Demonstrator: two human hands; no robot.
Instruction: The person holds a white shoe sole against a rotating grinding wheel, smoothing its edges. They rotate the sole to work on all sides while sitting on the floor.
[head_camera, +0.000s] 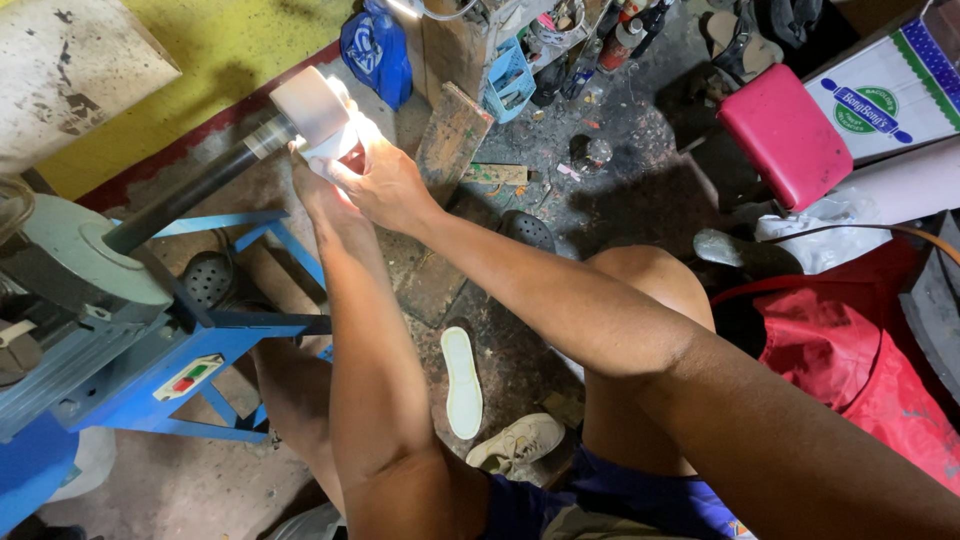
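Both my hands hold a small white piece (335, 148) against a pale sanding wheel (308, 100) at the end of a dark shaft (185, 197). My right hand (385, 185) grips the piece from the right. My left hand (312, 188) is mostly hidden under the right one and supports it from below. The shaft comes out of a grey motor (80, 260) on a blue metal stand (150, 370). The glare hides the exact shape of the white piece.
On the dirty floor lie a white shoe sole (462, 380) and a beige shoe (517, 445). A pink stool (784, 135), a red bag (850, 360), a wooden plank (452, 140), a blue plastic bag (375, 50) and a cluttered shelf with bottles surround me.
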